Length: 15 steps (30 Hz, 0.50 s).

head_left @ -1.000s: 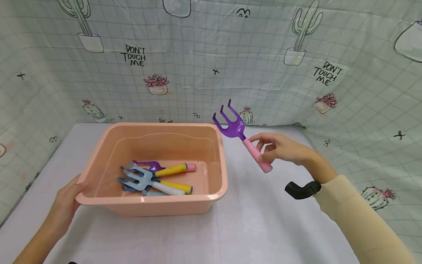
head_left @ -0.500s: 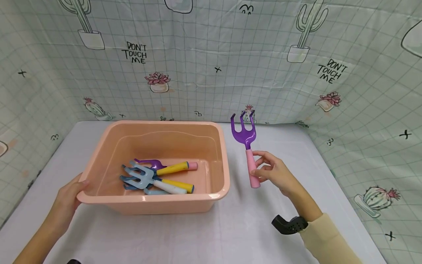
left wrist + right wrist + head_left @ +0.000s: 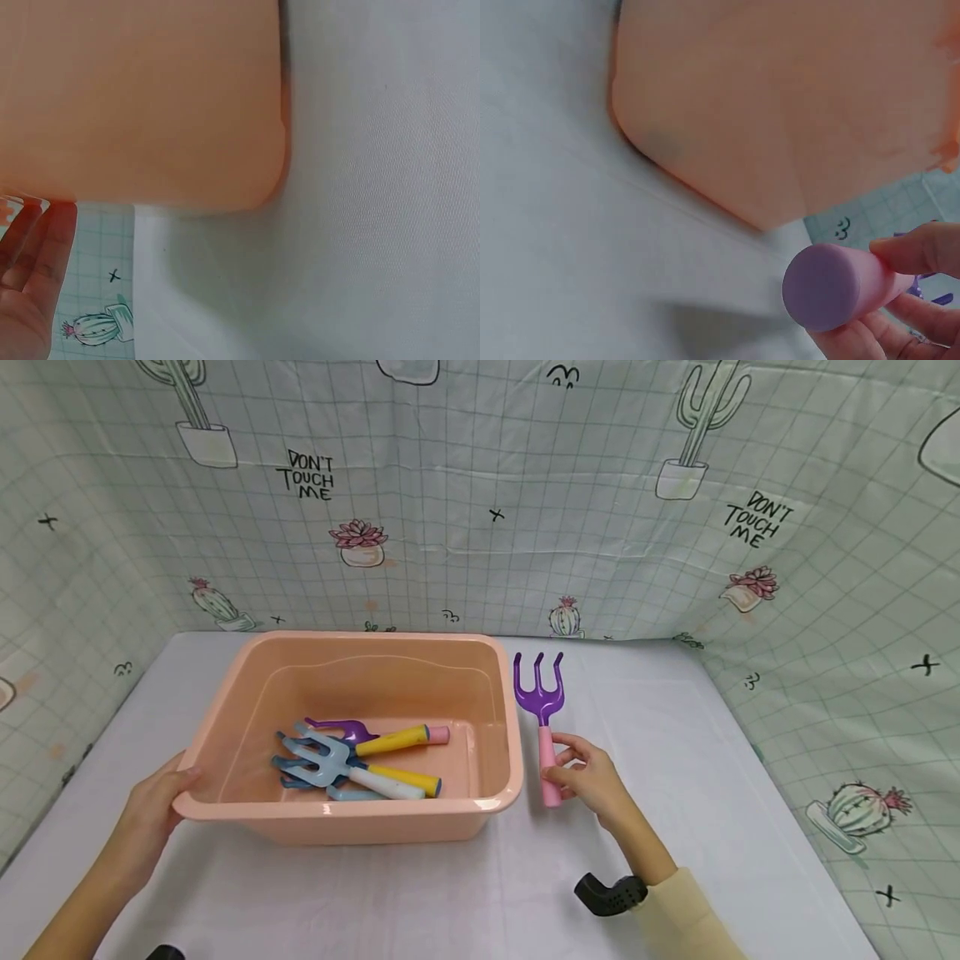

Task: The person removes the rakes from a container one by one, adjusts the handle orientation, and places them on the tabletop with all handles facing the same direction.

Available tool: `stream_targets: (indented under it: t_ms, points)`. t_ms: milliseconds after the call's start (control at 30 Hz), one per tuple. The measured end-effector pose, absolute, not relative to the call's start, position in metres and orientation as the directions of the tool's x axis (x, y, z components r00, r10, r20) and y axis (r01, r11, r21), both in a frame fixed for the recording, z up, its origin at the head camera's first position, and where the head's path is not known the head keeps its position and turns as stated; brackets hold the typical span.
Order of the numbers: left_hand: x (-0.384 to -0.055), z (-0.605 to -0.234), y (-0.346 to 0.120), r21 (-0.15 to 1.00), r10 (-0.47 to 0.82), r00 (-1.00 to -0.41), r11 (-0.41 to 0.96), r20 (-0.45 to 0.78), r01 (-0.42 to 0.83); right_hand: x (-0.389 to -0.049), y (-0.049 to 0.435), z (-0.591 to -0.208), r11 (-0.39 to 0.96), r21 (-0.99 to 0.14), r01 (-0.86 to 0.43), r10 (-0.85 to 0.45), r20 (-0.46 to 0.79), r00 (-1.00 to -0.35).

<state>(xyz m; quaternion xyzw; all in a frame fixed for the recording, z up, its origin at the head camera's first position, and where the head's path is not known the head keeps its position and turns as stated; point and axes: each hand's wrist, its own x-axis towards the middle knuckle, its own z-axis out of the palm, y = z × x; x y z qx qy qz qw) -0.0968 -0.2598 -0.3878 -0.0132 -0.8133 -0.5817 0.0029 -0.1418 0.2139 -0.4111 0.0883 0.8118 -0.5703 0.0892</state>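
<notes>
- Backdrop: pale creased cloth, printed with a fine grid, potted cacti and lettering.
- Tabletop: white covering; a fine weave shows in the left wrist view.
- Basin: peach, smooth, glossy at the rolled rim; rectangular with rounded corners and sloping walls.
- Purple rake: located just beside the basin's right side; three curved, shiny tines point away from the wearer; pink handle smooth, cylindrical, round-ended.
- Rakes inside the basin: crossed in a loose pile. Light-blue rake with white handle lies on top; yellow handles, second purple rake partly covered.
- Left hand: grips the basin's left rim, thumb above, fingers beneath.
- Right hand: pinches the pink handle between thumb and fingers.
- Wrist device: black, angular, perforated, beside the cream sleeve.
</notes>
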Motion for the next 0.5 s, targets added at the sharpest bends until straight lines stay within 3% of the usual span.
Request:
stream_targets:
  t_ms: [500]
  points:
    - [-0.097, -0.392, -0.262, 0.946, 0.026, -0.999, 0.320, 0.043, 0.049, -0.139, 0.200, -0.440, 0.345, -0.872, 0.348, 0.055, -0.351, -0.935]
